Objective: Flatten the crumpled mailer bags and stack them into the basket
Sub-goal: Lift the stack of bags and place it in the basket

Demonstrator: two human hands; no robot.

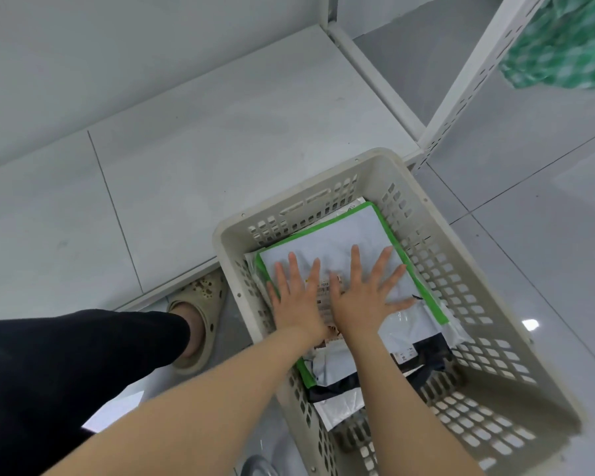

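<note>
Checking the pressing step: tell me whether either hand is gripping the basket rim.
No: the left hand and right hand both press flat, fingers spread, on the green-edged mailer bag inside the basket.

A basket (pixel 378 158) sits on the floor (pixel 547 252), with a low shelf (pixel 220 166) behind it and to its left. A stack of mailer bags (pixel 337 369) lies inside. The left grip (pixel 298 297) and right grip (pixel 366 297) lie flat, side by side, on the top bag (pixel 344 231). A shoe (pixel 200 317) stands just left of the basket.

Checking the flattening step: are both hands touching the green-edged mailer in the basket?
Touching. The head view shows left hand and right hand pressed flat on the green-edged mailer.
</note>
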